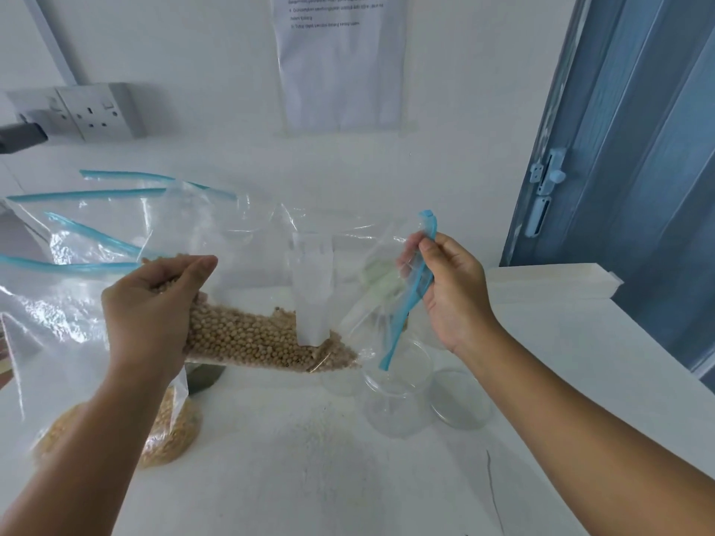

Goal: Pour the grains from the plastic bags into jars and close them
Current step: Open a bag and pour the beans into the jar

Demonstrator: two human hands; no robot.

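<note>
Counter (561, 381): white, fills the lower frame; a thin scatter of pale grains (329, 439) lies at lower centre.
Door (638, 129): blue, right edge of the frame.
Zip bag of beans (267, 338): clear, held off the counter at centre, tan round beans pooled along its low side, blue zip strip (410, 299) hanging at its right.
Second bag (170, 431): yellow grains, lying lower left under the left forearm.
Left hand (151, 315): fingers curled around the bean bag's left end.
Right hand (452, 292): thumb and fingers pinching the zip strip.
Jar (398, 396): clear, open-mouthed, standing just below the bag's right corner.
Lid (460, 400): clear, flat beside the jar.
Socket (96, 110): upper left wall.
</note>
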